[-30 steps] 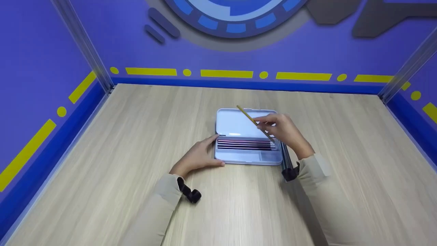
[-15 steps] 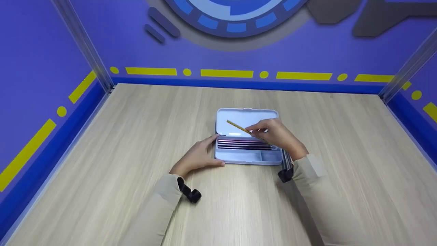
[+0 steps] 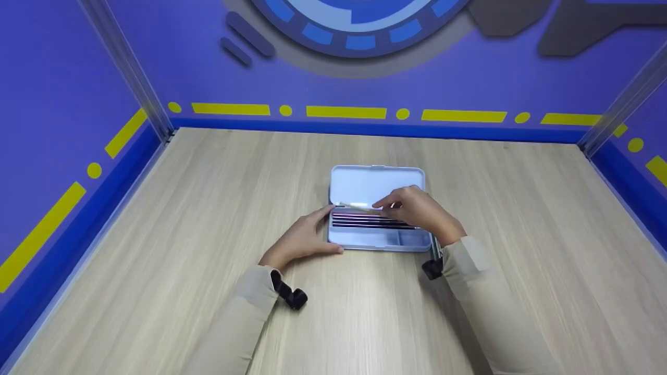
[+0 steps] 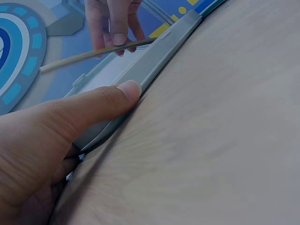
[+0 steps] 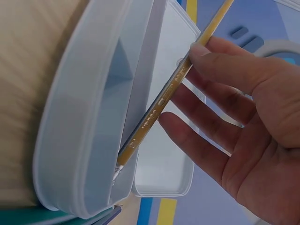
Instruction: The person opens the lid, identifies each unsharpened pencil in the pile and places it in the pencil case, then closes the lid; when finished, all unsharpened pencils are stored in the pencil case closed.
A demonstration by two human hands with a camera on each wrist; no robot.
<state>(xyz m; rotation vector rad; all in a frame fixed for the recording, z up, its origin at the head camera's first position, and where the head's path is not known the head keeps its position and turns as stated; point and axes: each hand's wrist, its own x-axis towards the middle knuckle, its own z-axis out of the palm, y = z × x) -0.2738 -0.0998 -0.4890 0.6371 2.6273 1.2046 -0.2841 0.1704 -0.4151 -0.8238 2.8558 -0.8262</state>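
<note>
A pale plastic pencil case lies on the table with its lid laid back. Several dark purple pencils lie lengthwise in its base. My left hand holds the case's left end, with the thumb along the front wall and fingers toward the hinge side. Over the case's right half, my right hand pinches a yellow pencil between thumb and fingers. In the right wrist view the pencil slants, its lower end down at the base's long compartment; in the head view it runs close along the hinge.
Wood-grain table surrounds the case. Blue and purple panels with yellow marks stand behind and at both sides, joined by metal posts. A divider splits the front tray of the case. Black camera mounts sit at both wrists.
My right hand has moved left and down toward the case, and the yellow pencil has swung from a steep slant to nearly parallel with the purple pencils. My left hand has stayed put.
</note>
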